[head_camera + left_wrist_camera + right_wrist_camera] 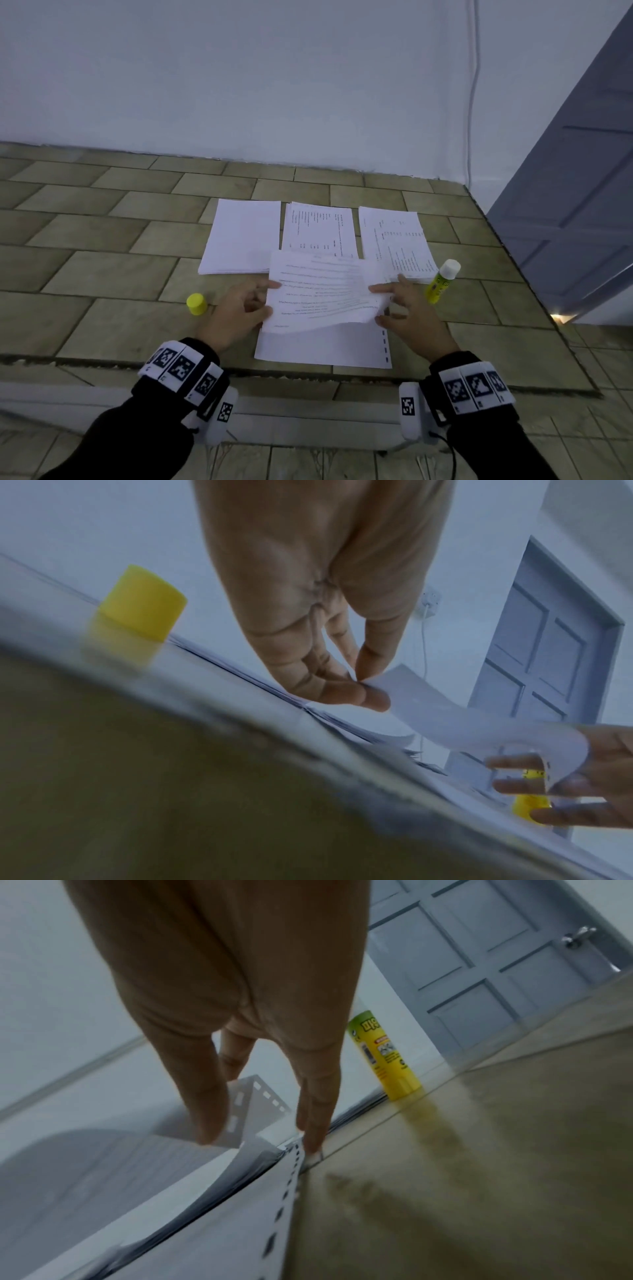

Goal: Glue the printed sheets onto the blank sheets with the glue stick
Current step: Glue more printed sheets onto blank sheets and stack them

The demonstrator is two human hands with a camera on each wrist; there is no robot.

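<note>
left hand [239, 310] pinching printed sheet [325, 291] edge | right hand [407, 308] gripping opposite edge, likely aligning it over blank sheet [322, 346] | glue stick [442, 281] standing uncapped nearby

A home's room: tiled floor [102, 233]; panelled door [575, 205]; plain wall [239, 75].

I see bare tiled floor [85, 233] wide to the left, blocked only by the yellow cap [196, 304] near my left hand [236, 313]. On the right, the upright glue stick [442, 281] stands just beside my right hand [409, 313]. Three paper stacks [318, 229] fill the floor ahead.
</note>
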